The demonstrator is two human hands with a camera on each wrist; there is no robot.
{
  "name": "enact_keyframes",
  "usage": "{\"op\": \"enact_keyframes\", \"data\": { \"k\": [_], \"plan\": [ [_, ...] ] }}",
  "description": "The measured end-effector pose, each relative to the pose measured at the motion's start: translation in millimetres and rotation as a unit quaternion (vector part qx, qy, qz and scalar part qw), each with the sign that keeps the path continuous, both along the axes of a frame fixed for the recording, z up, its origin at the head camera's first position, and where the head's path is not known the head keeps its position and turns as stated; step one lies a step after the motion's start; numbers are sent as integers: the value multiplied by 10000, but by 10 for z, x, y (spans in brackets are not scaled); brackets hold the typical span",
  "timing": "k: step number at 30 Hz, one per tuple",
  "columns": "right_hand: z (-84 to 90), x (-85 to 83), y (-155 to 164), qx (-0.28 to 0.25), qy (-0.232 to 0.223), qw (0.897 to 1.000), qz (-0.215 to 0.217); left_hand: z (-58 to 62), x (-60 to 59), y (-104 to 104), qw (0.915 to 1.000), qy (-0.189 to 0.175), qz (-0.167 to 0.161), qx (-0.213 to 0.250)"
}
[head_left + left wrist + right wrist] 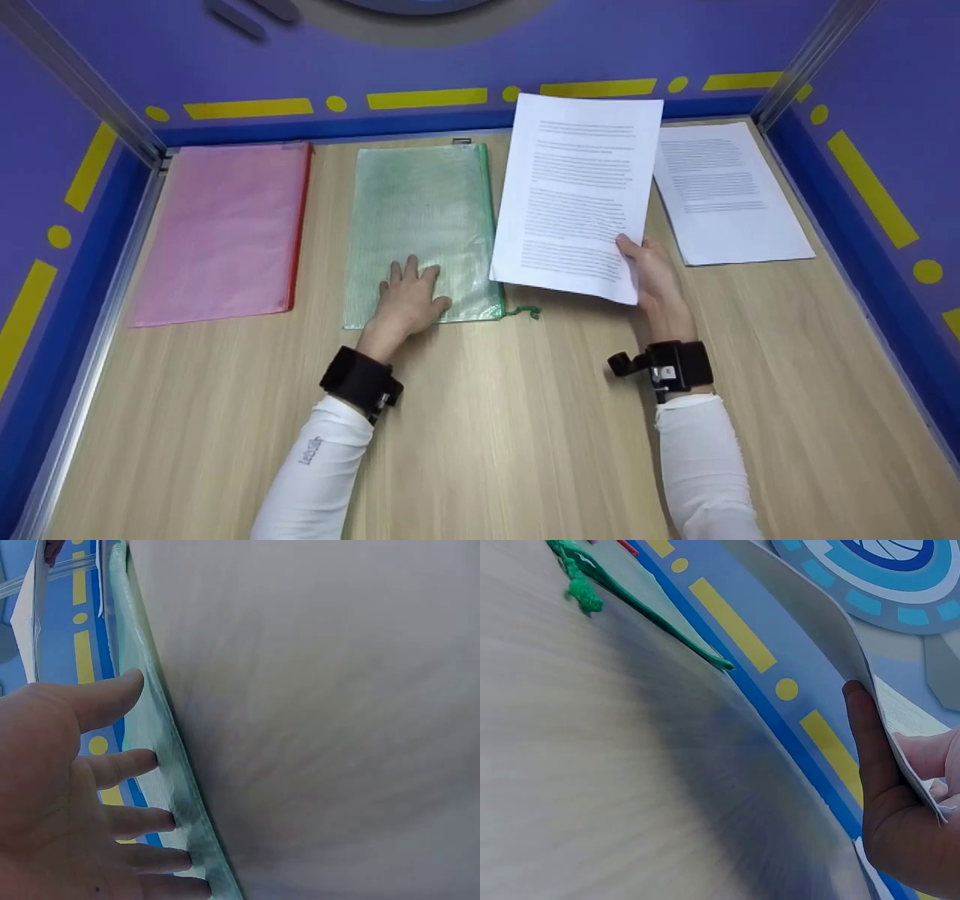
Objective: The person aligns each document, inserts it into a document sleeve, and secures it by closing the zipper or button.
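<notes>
My left hand (409,294) lies flat with spread fingers on the near end of a green mesh zipper pouch (420,210) on the wooden table (510,420); in the left wrist view the fingers (120,765) press the green mesh zipper pouch (161,787) edge. My right hand (651,274) pinches the lower right corner of a printed paper sheaf (577,195), lifted off the table beside the pouch. In the right wrist view the thumb (870,742) lies against the paper sheaf (810,607) underside. The pouch's green pull cord (525,310) lies by its corner.
A pink zipper pouch (225,232) lies flat at the left. Another stack of printed sheets (724,191) lies at the right back. Blue and purple booth walls (862,172) with yellow marks close in the table on three sides.
</notes>
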State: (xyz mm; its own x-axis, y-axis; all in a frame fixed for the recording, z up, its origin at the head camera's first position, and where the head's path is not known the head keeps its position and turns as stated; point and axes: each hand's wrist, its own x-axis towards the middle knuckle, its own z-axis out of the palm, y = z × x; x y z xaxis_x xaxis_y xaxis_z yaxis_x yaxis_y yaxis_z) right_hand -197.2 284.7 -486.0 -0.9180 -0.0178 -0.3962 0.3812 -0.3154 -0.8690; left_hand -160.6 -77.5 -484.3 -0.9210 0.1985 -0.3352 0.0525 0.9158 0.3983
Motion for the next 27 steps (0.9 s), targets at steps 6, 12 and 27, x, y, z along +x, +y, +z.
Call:
{"op": "enact_keyframes", "data": {
  "k": [6, 12, 27],
  "plan": [
    [-45, -4, 16, 81, -82, 9999, 27, -4, 23, -84, 9998, 74, -118, -121],
    [-58, -6, 35, 66, -99, 9999, 19, -34, 17, -227, 9998, 175, -78, -34],
    [-41, -7, 23, 280, -61, 9996, 56, 13, -13, -269, 9984, 529, 177, 89]
  ]
}}
